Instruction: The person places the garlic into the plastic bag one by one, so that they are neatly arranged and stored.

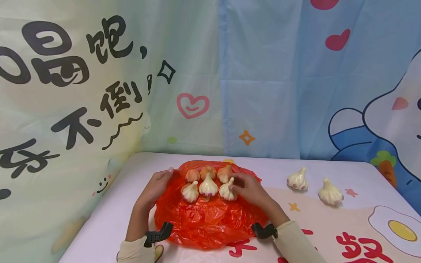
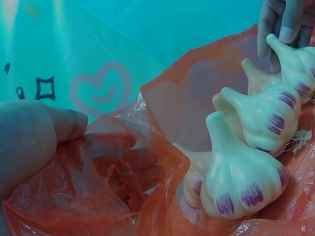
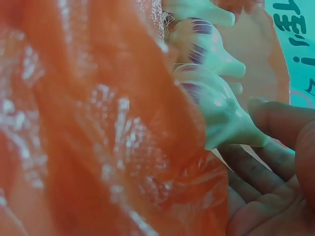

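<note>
A red plastic bag (image 1: 210, 219) lies spread on the table. On it sit three white garlic bulbs in a front row, the middle one (image 1: 208, 186) upright. Behind them, more garlic bulbs (image 1: 208, 171) look orange through the film. My left hand (image 1: 160, 184) grips the bag's left edge, thumb (image 2: 69, 125) on one side and fingers behind the film. At the right end of the row, my right hand (image 1: 251, 188) holds the garlic bulb (image 3: 221, 113) by its stem, thumb on one side and fingers behind. The bag partly covers this bulb in the right wrist view.
Two more garlic bulbs stand apart on the right side of the table, one (image 1: 297, 179) farther back and one (image 1: 330, 192) nearer. The printed tablecloth (image 1: 358, 219) ends at a printed curtain (image 1: 263, 91) behind. A black wrist mount (image 1: 159, 234) sits on each sleeve.
</note>
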A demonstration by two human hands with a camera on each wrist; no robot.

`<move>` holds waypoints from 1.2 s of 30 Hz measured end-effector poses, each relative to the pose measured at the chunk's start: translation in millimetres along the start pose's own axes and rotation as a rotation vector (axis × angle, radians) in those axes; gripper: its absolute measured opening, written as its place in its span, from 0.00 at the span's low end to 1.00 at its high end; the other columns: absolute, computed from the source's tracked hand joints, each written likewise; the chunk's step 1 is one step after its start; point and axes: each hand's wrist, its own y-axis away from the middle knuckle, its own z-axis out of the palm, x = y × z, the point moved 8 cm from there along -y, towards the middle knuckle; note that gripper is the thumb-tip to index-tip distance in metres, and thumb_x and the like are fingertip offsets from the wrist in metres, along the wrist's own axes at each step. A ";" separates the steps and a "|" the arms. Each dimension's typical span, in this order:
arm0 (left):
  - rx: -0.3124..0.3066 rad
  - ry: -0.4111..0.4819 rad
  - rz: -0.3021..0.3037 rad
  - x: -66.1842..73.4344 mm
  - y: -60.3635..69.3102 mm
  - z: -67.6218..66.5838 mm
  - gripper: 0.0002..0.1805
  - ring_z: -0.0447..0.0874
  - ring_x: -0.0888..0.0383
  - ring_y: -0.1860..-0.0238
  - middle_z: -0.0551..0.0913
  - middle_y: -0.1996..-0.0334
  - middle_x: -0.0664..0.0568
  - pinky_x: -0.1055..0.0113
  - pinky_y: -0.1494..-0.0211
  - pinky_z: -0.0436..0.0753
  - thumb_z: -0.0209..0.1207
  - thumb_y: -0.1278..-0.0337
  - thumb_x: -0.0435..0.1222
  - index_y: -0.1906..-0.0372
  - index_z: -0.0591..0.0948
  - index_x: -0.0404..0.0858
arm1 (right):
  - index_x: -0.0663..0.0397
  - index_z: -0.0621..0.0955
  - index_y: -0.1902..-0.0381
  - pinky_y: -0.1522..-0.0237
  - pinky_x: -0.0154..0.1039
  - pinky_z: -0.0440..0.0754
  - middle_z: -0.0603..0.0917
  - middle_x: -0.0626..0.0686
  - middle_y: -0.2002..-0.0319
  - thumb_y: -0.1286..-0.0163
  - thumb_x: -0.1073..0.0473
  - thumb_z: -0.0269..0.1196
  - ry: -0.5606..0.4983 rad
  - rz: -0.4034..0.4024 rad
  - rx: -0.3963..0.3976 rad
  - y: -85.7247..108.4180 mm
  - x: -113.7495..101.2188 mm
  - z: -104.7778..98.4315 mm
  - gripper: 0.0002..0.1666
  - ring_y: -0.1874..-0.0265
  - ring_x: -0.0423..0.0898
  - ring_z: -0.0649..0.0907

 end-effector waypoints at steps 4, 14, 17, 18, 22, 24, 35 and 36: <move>0.006 -0.006 0.005 -0.1 0.0 -0.4 0.28 0.84 0.43 0.54 0.83 0.51 0.44 0.51 0.56 0.84 0.47 0.29 0.55 0.42 0.78 0.38 | 0.58 0.78 0.41 0.48 0.48 0.80 0.81 0.55 0.45 0.36 0.65 0.67 0.011 -0.065 0.037 2.8 -6.5 -5.5 0.25 0.47 0.55 0.81; 0.005 -0.006 0.012 0.4 0.9 -0.5 0.29 0.84 0.42 0.54 0.83 0.51 0.44 0.51 0.56 0.84 0.48 0.30 0.56 0.42 0.78 0.38 | 0.58 0.79 0.41 0.49 0.45 0.81 0.82 0.54 0.47 0.34 0.64 0.66 0.003 -0.103 0.078 15.1 -12.3 -18.9 0.23 0.49 0.52 0.83; 0.004 -0.008 0.011 0.0 0.7 -0.5 0.29 0.84 0.42 0.54 0.83 0.51 0.44 0.51 0.56 0.84 0.48 0.30 0.56 0.42 0.78 0.38 | 0.59 0.79 0.42 0.50 0.45 0.81 0.83 0.55 0.48 0.34 0.64 0.65 0.007 -0.106 0.084 19.5 -12.3 -24.6 0.22 0.49 0.54 0.83; 0.004 -0.009 0.012 0.0 0.6 -0.5 0.29 0.84 0.42 0.54 0.83 0.51 0.44 0.51 0.56 0.84 0.48 0.30 0.56 0.42 0.78 0.37 | 0.60 0.79 0.42 0.50 0.46 0.81 0.83 0.55 0.48 0.34 0.64 0.65 0.009 -0.103 0.086 20.9 -11.9 -26.5 0.22 0.50 0.54 0.83; 0.003 -0.009 0.012 -0.7 0.1 -0.4 0.29 0.84 0.42 0.54 0.83 0.52 0.44 0.51 0.56 0.84 0.48 0.30 0.57 0.42 0.79 0.37 | 0.59 0.81 0.44 0.50 0.46 0.81 0.84 0.55 0.49 0.33 0.63 0.65 0.028 -0.072 0.080 26.7 -8.5 -32.4 0.19 0.49 0.54 0.83; 0.004 -0.010 0.011 -1.2 -0.3 -0.4 0.30 0.84 0.42 0.54 0.83 0.52 0.44 0.52 0.55 0.84 0.47 0.30 0.57 0.42 0.79 0.37 | 0.57 0.81 0.45 0.51 0.46 0.82 0.84 0.55 0.49 0.33 0.62 0.65 0.036 -0.047 0.079 30.2 -6.4 -35.8 0.18 0.49 0.54 0.83; 0.007 -0.021 0.010 -0.3 -0.3 0.4 0.29 0.84 0.43 0.55 0.83 0.52 0.43 0.51 0.55 0.84 0.47 0.29 0.56 0.42 0.78 0.37 | 0.56 0.81 0.45 0.53 0.44 0.83 0.83 0.56 0.49 0.34 0.60 0.66 0.040 -0.004 0.124 49.6 1.5 -61.7 0.20 0.49 0.55 0.82; 0.008 -0.021 0.008 -0.3 -0.1 0.4 0.29 0.84 0.43 0.55 0.83 0.52 0.43 0.51 0.55 0.84 0.47 0.29 0.56 0.42 0.78 0.37 | 0.56 0.81 0.45 0.53 0.44 0.83 0.83 0.55 0.49 0.34 0.60 0.66 0.047 -0.007 0.132 51.5 2.5 -64.3 0.20 0.50 0.55 0.83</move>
